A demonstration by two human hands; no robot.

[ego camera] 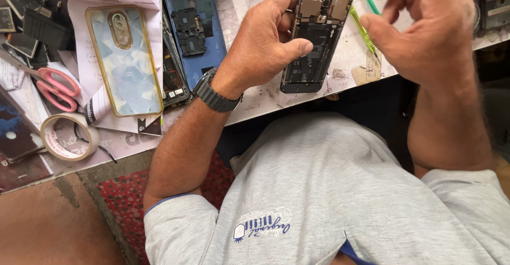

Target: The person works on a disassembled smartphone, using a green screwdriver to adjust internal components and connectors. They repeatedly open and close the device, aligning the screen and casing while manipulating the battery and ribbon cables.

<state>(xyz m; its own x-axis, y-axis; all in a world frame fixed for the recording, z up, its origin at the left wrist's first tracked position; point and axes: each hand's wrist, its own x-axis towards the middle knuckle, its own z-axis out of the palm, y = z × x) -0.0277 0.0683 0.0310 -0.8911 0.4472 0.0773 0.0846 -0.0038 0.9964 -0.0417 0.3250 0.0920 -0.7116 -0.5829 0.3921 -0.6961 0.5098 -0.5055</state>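
Note:
My left hand (263,42), with a black watch (215,96) on the wrist, grips an opened dark phone (316,47) along its left edge, thumb lying across the battery area. The phone rests on the white table (255,108) with its back off and its inner boards showing. My right hand (430,26) hovers just right of the phone's top, fingers curled and apart, with nothing visible in them. A green-handled tool (362,30) lies on the table right under its thumb.
A blue phone back cover (204,47) and a clear gold-rimmed case (125,58) lie to the left. Pink scissors (56,87), a tape roll (69,136) and black chargers (42,20) crowd the far left. A red patterned mat (122,196) lies below the table edge.

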